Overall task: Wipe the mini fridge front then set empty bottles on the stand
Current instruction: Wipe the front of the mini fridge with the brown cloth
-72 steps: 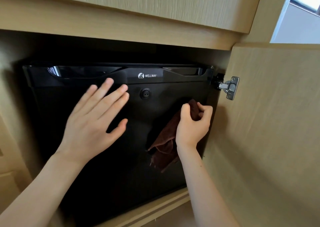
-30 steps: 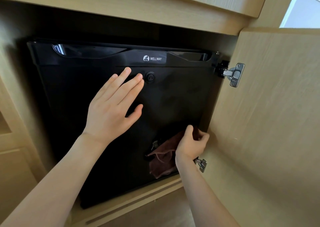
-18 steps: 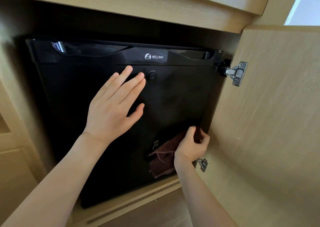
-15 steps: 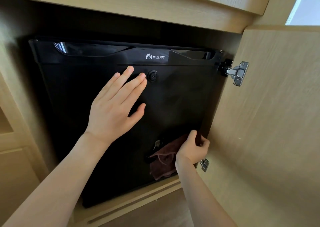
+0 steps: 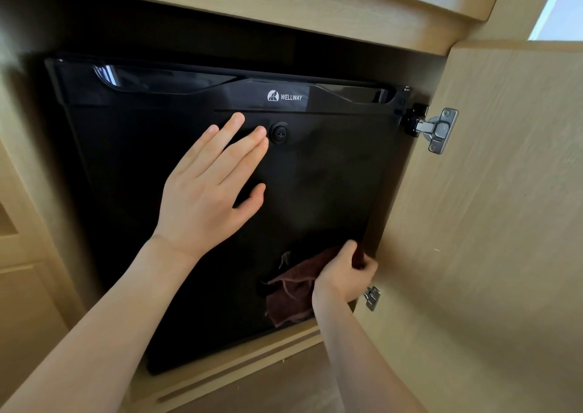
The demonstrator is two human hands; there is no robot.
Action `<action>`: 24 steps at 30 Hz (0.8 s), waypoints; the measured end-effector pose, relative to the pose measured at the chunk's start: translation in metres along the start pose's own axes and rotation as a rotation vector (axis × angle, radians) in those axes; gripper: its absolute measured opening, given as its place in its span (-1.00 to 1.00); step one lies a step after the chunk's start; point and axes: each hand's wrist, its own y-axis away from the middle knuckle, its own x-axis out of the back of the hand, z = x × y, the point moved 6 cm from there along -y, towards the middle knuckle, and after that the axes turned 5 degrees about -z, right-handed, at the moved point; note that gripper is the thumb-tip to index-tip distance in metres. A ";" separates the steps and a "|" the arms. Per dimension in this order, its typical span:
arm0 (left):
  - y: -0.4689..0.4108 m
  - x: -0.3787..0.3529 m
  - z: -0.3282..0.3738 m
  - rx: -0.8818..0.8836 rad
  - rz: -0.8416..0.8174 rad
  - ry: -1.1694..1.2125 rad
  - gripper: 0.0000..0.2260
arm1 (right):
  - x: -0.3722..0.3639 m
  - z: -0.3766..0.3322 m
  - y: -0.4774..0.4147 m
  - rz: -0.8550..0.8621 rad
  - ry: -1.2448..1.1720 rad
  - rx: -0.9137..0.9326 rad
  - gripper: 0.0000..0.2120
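My L hand [image 5: 208, 198] lies flat on the mini fridge front [image 5: 331, 175], palm on the black door just left of centre. Fingers are straight & close together, thumb out toward 3 o'clock. The index tip ends just beside the round lock [image 5: 279, 132], at abt 12 o'clock on the door, under the WELLWAY logo [image 5: 285, 97].

My R hand [image 5: 344, 273] is at abt 5 o'clock on the door, near its R edge. Its fingers curl round a bunched dark brown cloth [image 5: 290, 295], thumb up over it. The loose end hangs toward 7 o'clock from the hand. Can't tell how much cloth touches the door, too dark there.

The fridge sits inside a wood cabinet [image 5: 315, 8]. The cabinet door [image 5: 489, 223] stands open at 3 o'clock, w/ upper hinge [image 5: 438, 130] at 2 o'clock & lower hinge [image 5: 371, 297] just beside my R wrist.
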 end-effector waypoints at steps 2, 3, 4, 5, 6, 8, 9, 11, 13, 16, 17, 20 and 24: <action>0.000 0.000 0.001 0.000 -0.004 0.001 -0.59 | 0.000 0.004 0.004 0.016 0.003 -0.053 -0.77; 0.000 0.000 0.001 0.001 -0.008 0.002 -0.59 | -0.005 -0.004 0.007 0.023 -0.010 -0.034 -0.77; 0.000 0.000 0.001 0.002 -0.010 0.001 -0.59 | -0.013 -0.016 0.010 0.027 -0.032 0.000 -0.77; 0.000 0.000 0.000 0.003 -0.010 0.000 -0.59 | -0.021 -0.028 0.014 0.029 -0.055 0.036 -0.77; 0.000 0.000 0.000 0.004 -0.009 -0.002 -0.59 | -0.028 -0.039 0.017 0.029 -0.074 0.069 -0.77; 0.000 0.000 0.000 0.008 -0.009 -0.005 -0.59 | -0.037 -0.052 0.020 0.014 -0.096 0.127 -0.74; 0.000 -0.001 0.000 0.008 -0.009 -0.006 -0.59 | -0.038 -0.055 0.020 0.000 -0.100 0.150 -0.72; 0.000 -0.001 0.001 0.006 -0.010 -0.011 -0.59 | -0.035 -0.050 0.017 -0.007 -0.088 0.174 -0.71; 0.000 -0.001 0.000 0.007 -0.014 -0.017 -0.59 | -0.026 -0.036 0.009 0.008 -0.059 0.132 -0.77; -0.001 0.001 0.000 0.011 -0.018 -0.013 -0.60 | -0.006 -0.007 0.003 0.019 -0.028 -0.027 -0.78; -0.002 0.002 0.001 0.013 -0.022 -0.011 -0.60 | -0.003 -0.004 0.005 0.027 -0.042 -0.066 -0.77; -0.002 0.002 0.001 0.018 -0.029 -0.008 -0.61 | -0.018 -0.030 0.014 -0.001 -0.122 0.038 -0.81; -0.001 0.001 -0.001 0.016 -0.025 -0.015 -0.60 | -0.045 -0.077 0.031 -0.077 -0.152 0.268 -0.78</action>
